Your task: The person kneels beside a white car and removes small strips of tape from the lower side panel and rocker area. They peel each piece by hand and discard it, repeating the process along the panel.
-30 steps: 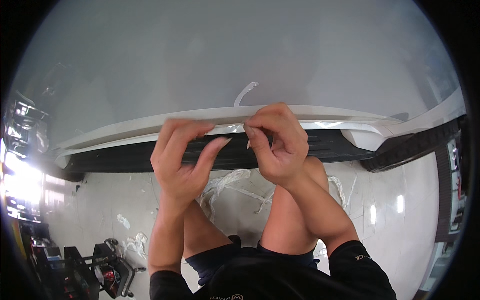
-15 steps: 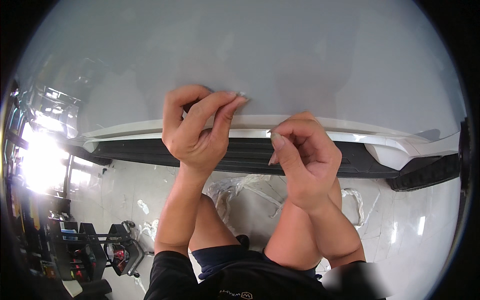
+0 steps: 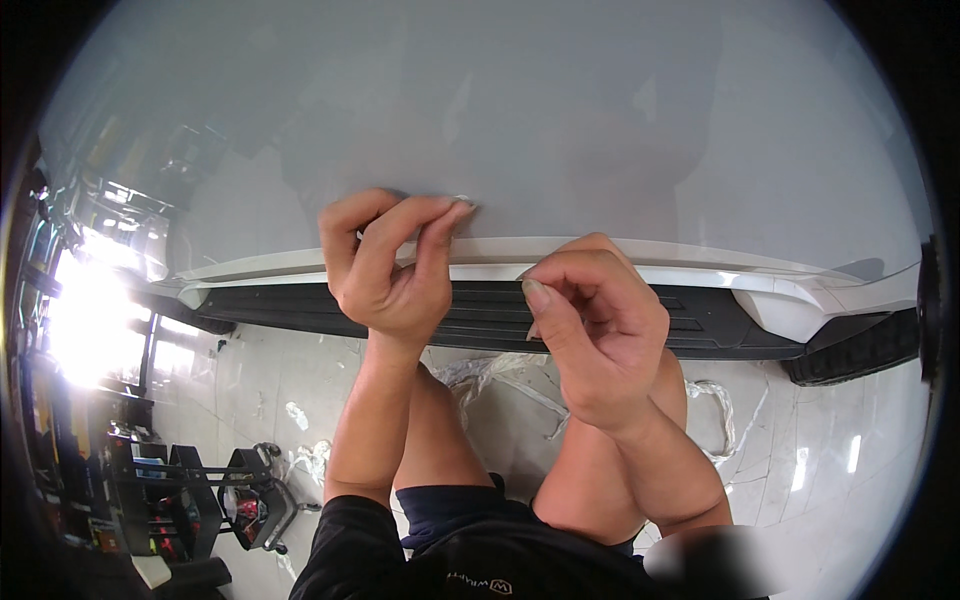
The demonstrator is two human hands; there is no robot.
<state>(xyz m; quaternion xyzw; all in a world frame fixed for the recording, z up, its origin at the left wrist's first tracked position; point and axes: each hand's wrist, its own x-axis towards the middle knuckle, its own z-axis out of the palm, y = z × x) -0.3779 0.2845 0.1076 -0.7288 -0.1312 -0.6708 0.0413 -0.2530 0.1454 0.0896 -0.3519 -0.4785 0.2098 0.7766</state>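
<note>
In front of me is the glossy grey side panel [image 3: 560, 120] of a vehicle, with a white sill [image 3: 690, 272] under it and a black side step [image 3: 490, 318] lower still. My left hand [image 3: 390, 260] is raised before the panel's lower part, thumb and forefinger pinched; a tiny pale glint shows at the tips, too small to name. To its right and slightly lower, my right hand [image 3: 605, 325] is also closed in a pinch, in front of the sill and step. Whatever lies between its fingertips, if anything, is hidden.
Crumpled clear film strips [image 3: 480, 375] lie on the tiled floor around my legs, with another loop [image 3: 725, 420] to the right. A dark wheeled tool cart [image 3: 190, 490] stands at the lower left. A tyre [image 3: 850, 350] is at the right end of the step.
Both hands have shifted slightly left and down in the picture, still pinched. The view itself has moved a little too.
</note>
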